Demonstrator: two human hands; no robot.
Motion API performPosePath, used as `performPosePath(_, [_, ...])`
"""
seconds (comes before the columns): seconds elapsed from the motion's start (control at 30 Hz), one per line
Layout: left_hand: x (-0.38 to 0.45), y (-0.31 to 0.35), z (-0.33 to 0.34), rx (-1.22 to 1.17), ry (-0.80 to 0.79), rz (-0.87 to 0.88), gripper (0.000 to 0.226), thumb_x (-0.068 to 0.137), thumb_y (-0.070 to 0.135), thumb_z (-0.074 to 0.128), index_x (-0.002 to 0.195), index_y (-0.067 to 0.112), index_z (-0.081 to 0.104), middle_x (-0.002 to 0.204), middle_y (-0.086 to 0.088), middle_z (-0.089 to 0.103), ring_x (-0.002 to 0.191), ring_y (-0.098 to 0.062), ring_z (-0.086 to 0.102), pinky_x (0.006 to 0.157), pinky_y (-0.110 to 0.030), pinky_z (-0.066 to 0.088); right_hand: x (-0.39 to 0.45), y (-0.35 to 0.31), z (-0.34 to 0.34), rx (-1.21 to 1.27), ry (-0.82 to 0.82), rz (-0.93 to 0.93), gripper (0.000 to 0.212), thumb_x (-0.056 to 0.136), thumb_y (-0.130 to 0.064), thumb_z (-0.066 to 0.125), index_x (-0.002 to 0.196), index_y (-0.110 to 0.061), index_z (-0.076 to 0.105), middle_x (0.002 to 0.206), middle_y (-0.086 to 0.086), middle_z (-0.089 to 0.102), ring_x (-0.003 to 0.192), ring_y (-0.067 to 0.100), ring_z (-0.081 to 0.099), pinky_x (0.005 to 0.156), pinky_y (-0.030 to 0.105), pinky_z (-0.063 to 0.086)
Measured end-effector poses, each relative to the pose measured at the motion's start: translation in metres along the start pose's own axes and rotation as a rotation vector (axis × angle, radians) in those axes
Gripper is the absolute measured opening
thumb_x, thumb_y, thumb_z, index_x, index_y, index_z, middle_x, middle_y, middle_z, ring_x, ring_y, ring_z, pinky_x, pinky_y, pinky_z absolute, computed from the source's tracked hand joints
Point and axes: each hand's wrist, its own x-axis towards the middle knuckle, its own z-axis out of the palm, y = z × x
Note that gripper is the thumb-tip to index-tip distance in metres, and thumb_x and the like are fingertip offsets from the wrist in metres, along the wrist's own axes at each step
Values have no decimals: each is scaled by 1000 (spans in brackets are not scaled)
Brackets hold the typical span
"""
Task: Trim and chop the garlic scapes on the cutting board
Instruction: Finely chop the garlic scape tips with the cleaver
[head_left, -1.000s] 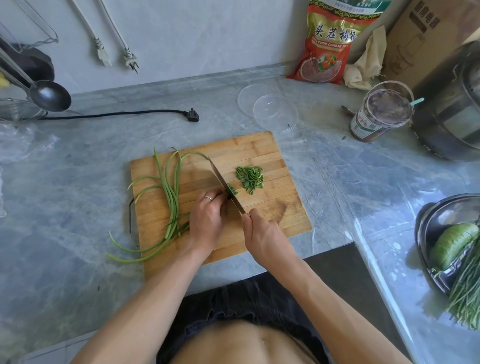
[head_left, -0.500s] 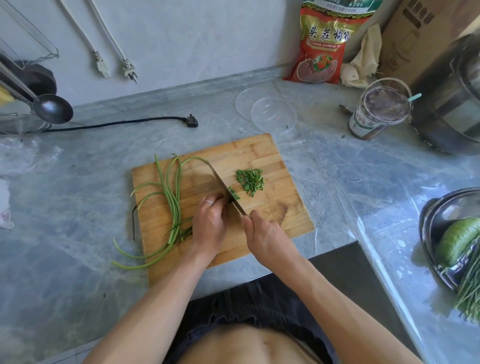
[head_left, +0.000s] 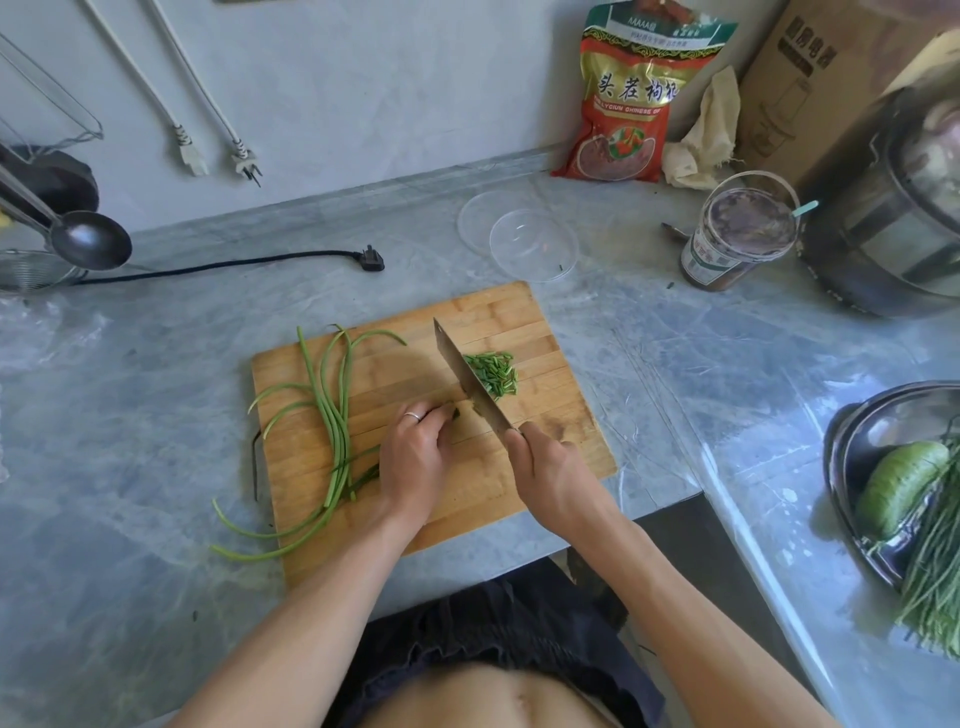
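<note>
A wooden board (head_left: 498, 332) lies on the grey marble desk (head_left: 156, 415). On its left part lies a loose bundle of whole scapes (head_left: 332, 415), their curved ends hanging past the board's near left corner onto the desk. The left hand (head_left: 415, 457), a ring on one finger, rests on the board's middle with its fingers curled down, its grip pinching the cut ends of a few scapes; a dark green tip shows just beyond the fingertips. The right hand (head_left: 550, 467) has its grip wrapped tight round the handle of a knife (head_left: 470, 382). The blade runs away from the hand toward the far edge of the board, a small gap apart from the left fingertips. Whether its edge touches the wood cannot be told. Just right of the blade, touching it, sits a small pile of chopped pieces (head_left: 493, 374).

Beyond the board stand two clear lids (head_left: 530, 244), a black plug (head_left: 371, 260) with its cord, a red bag (head_left: 628, 98) against the wall and a jar (head_left: 737, 234). At the far right, a steel bowl (head_left: 862, 415) holds a green gourd (head_left: 898, 486) and more green stalks.
</note>
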Motion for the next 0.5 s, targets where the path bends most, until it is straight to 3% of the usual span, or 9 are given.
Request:
performPosePath(0.17, [1, 8, -2, -56, 37, -31, 27, 89, 14, 48, 97, 9, 73, 85, -5, 71, 85, -27, 60, 65, -39, 51, -9, -3, 3, 26, -16, -21, 38, 103, -39, 30, 69, -22, 32, 53, -1, 36, 45, 17, 29, 45, 30, 25])
performPosePath(0.3, [-2, 9, -2, -54, 90, -67, 13, 88, 2, 65, 92, 9, 75, 81, -5, 71, 84, -27, 62, 60, -36, 51, -15, -6, 9, 26, -37, -3, 38, 102, -42, 30, 70, -23, 32, 54, 1, 39, 46, 19, 34, 46, 31, 27])
performPosePath(0.43, [-1, 10, 0, -51, 94, -76, 14, 88, 1, 66, 92, 11, 75, 81, -3, 73, 85, -25, 62, 61, -34, 50, -17, -6, 15, -19, -28, -36, 46, 93, -58, 12, 73, -22, 32, 58, -1, 38, 45, 17, 29, 46, 29, 24])
performPosePath(0.5, [-1, 9, 1, -50, 103, -69, 15, 87, 0, 64, 92, 10, 74, 81, -2, 73, 85, -24, 62, 63, -33, 50, -19, -7, 16, 8, -22, -11, 44, 97, -54, 19, 73, -21, 33, 58, 1, 40, 46, 18, 31, 46, 32, 27])
